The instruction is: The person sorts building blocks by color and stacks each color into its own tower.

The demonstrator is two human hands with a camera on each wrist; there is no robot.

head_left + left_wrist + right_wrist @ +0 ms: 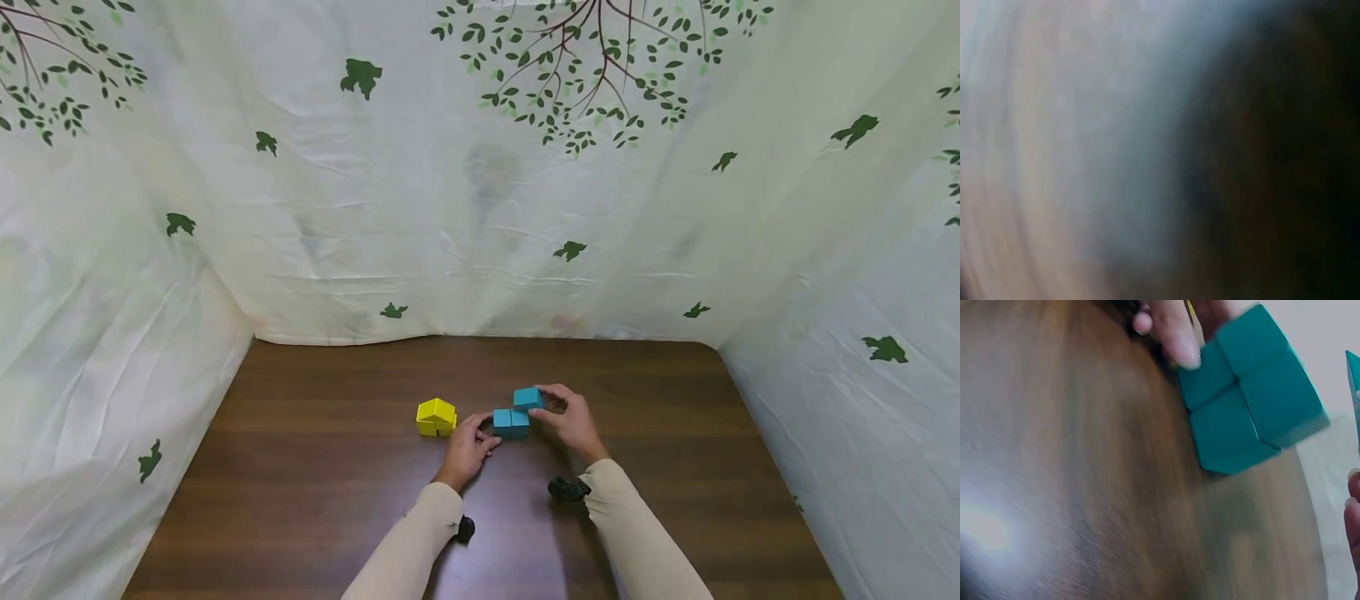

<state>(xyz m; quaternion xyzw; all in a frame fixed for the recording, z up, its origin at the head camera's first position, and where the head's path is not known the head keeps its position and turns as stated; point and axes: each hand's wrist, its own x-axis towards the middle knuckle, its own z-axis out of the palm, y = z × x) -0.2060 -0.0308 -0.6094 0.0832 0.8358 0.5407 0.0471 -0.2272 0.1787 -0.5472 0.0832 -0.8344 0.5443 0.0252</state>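
Two blue blocks (510, 424) stand side by side on the table, and in the right wrist view the teal-looking blocks (1241, 394) show seams between their faces. My left hand (465, 450) holds them at their left side, with the thumb at the near corner. Just behind and to the right, my right hand (574, 421) pinches another blue block (527, 398) between thumb and fingers. A sliver of that block (1354, 378) shows at the right wrist view's edge, near the right fingertips (1352, 506). The left wrist view is too blurred to read.
Yellow blocks (436, 417), the top one with a peaked shape, stand left of my left hand. The brown wooden table (337, 500) is bordered by a pale leaf-patterned cloth (420, 208) at the back and sides. Each wrist wears a black device (567, 489).
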